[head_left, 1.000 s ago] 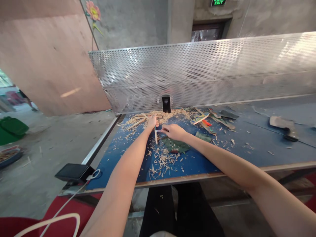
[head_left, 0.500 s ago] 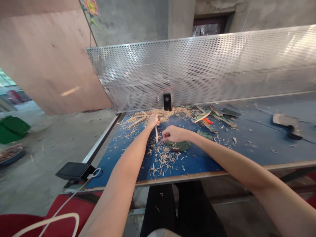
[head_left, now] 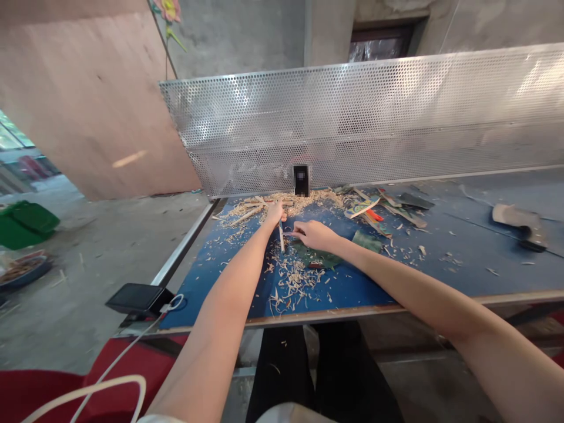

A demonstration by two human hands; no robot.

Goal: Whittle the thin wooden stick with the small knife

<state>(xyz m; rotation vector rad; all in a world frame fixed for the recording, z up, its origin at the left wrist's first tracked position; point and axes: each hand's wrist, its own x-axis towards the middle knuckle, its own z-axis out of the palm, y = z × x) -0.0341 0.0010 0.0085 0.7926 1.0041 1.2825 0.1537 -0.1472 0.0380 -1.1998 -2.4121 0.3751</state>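
My left hand [head_left: 275, 212] is closed round the upper end of a slim pale wooden stick [head_left: 282, 239], which points down toward me over the blue tabletop. To its right, my right hand [head_left: 312, 234] is closed on a thin knife [head_left: 289, 234]. The knife's far end meets or nearly meets the side of the stick; its handle is hidden in my fingers. Curled wood shavings [head_left: 296, 281] lie below both hands. Beside and under my right wrist is a dark green scrap [head_left: 324, 258].
A black phone-like device [head_left: 301, 181] stands by the perforated metal screen [head_left: 273, 129]. Wooden strips [head_left: 247, 214] and shavings lie at the back. Colourful scraps [head_left: 362, 207] are right of centre, and a curved brown piece [head_left: 513, 220] is farther right. A black device [head_left: 138, 299] with a cable sits front left.
My right hand has moved up and slightly right, taking the knife from near the stick's lower end to higher along it. My left hand keeps its hold. The view has shifted slightly.
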